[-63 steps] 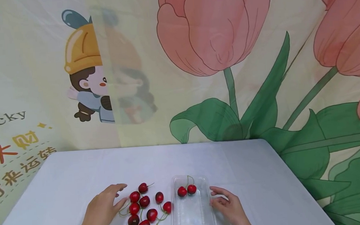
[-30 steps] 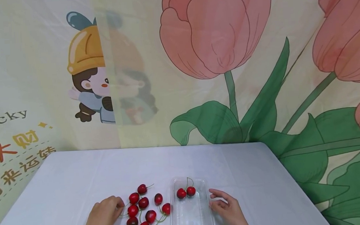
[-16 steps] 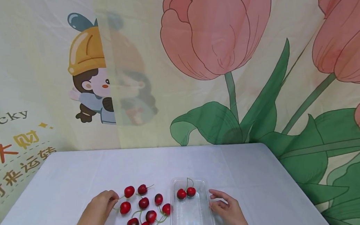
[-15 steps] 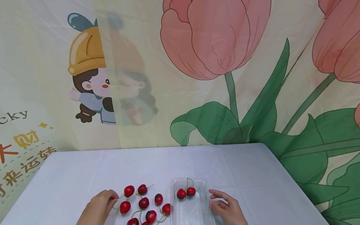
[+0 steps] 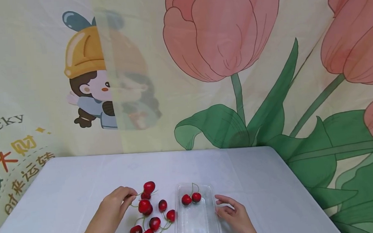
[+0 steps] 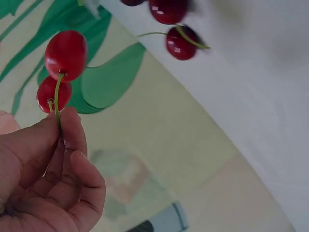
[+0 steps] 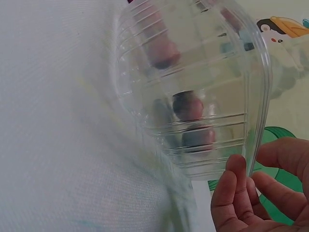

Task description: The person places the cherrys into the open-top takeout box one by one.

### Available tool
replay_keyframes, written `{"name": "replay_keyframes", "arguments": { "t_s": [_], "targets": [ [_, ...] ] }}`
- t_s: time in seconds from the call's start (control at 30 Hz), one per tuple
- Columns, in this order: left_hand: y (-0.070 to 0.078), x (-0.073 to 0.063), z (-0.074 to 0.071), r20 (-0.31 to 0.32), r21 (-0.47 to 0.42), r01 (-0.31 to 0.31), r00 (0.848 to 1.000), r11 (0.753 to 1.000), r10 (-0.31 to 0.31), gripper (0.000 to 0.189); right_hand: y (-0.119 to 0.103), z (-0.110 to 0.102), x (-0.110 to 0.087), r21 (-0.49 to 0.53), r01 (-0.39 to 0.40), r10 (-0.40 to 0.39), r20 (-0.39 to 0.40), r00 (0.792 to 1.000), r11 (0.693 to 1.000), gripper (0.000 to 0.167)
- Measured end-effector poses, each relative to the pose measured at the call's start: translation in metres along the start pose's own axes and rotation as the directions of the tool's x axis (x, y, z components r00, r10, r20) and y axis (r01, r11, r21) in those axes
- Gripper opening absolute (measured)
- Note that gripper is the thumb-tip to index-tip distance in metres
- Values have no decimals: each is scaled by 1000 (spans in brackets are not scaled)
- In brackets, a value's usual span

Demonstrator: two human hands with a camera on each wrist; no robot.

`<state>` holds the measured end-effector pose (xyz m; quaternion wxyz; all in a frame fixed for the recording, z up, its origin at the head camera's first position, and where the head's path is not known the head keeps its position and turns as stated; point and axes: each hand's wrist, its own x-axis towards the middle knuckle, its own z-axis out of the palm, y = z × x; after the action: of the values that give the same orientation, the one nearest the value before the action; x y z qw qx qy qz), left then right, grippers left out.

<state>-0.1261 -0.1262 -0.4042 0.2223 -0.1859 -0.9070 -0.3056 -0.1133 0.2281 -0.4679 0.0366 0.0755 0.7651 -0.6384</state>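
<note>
My left hand (image 5: 114, 204) pinches the thin green stems of two red cherries (image 6: 66, 55) between thumb and forefinger. In the left wrist view both fruits stand out above the fingertips. From the head view, the pair overlaps other cherries (image 5: 154, 223) grouped on the table. A clear plastic container (image 5: 197, 224) lies right of that group, with two joined cherries (image 5: 191, 198) near its far end. My right hand (image 5: 235, 214) is at the container's right side, its loosely bent fingertips right at the rim, as the right wrist view also shows.
A white-covered table (image 5: 259, 176) carries everything. One cherry (image 5: 171, 215) lies right against the container's left wall. Behind the table's far edge hangs a curtain (image 5: 149, 140) printed with tulips and a cartoon figure.
My left hand closed on the stems, drew two cherries left out of the group, then lifted them up and to the right. The right hand has stayed by the container.
</note>
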Motion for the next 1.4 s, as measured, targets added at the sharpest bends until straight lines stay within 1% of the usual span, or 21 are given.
{"name": "replay_keyframes", "arguments": {
  "t_s": [0.1,0.17,0.23,0.37,0.5,0.63,0.73,0.87,1.0,1.13,1.2,1.3,1.4],
  "targets": [
    [15,7,1,63,-34,27,998,999,-25,20,-1,-1,1,-1,-6,6,2,1000,1000,49],
    [25,13,2,113,-46,53,993,998,-47,18,-2,-1,1,1,-1,1,6,1000,1000,49],
    [34,18,4,154,-51,61,987,997,-53,15,-3,-1,0,11,10,-10,14,1000,1000,49],
    [47,30,12,184,-54,1,983,999,9,12,-4,1,0,20,27,-27,33,999,999,48],
    [56,40,25,209,-94,-85,972,992,104,8,-5,2,0,26,31,-32,47,998,999,47],
    [62,46,40,263,-147,-135,950,980,170,5,-5,3,0,21,24,-25,52,998,999,47],
    [64,49,51,311,-147,-155,930,977,195,5,-4,3,0,12,19,-20,54,998,1000,47],
    [63,50,65,352,-101,-203,909,974,225,5,-4,0,0,8,36,-36,63,997,999,46],
    [61,49,78,374,-47,-254,892,966,253,6,-3,-2,0,30,62,-64,82,995,998,46],
    [61,47,88,395,4,-300,877,954,274,7,-3,-3,1,36,61,-64,90,994,997,46],
    [62,46,92,398,42,-329,872,943,287,8,-3,-3,1,28,55,-58,90,994,998,46],
    [62,44,97,388,104,-370,870,923,305,8,-2,-3,1,25,52,-54,92,994,998,47],
    [63,43,100,393,139,-379,869,915,300,10,-2,-4,0,28,50,-52,93,994,998,47]
  ]
}}
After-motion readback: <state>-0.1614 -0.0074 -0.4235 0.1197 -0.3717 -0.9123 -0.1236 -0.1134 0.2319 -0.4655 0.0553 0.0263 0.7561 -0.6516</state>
